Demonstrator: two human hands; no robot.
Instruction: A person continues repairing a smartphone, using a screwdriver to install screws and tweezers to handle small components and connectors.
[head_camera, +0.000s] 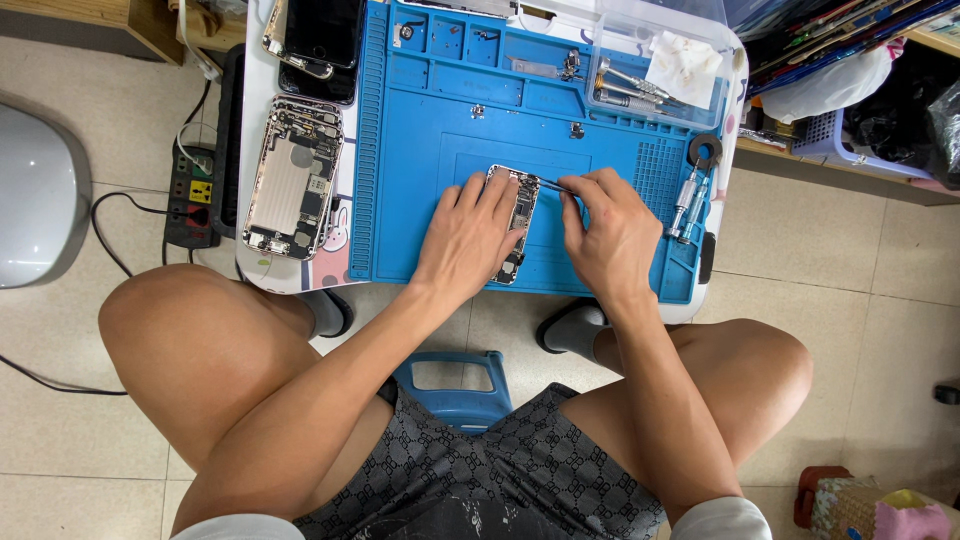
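While my left hand (470, 235) lies flat, pinning the small open phone board (518, 222) on the blue rubber mat (420, 150), my right hand (610, 235) pinches thin metal tweezers (555, 184) beside it. I think slow, gentle pokes work best.

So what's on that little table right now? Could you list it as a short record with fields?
Surface: blue mat on a small white table
Left hand: flat on a narrow circuit board, holding it down
Right hand: pinching thin tweezers, tips at the board's upper end
Left of mat: opened phone shell, another phone above it
Right edge of mat: screwdrivers
Top right: clear tray with tools and a white tissue
Floor: power strip, left of the table
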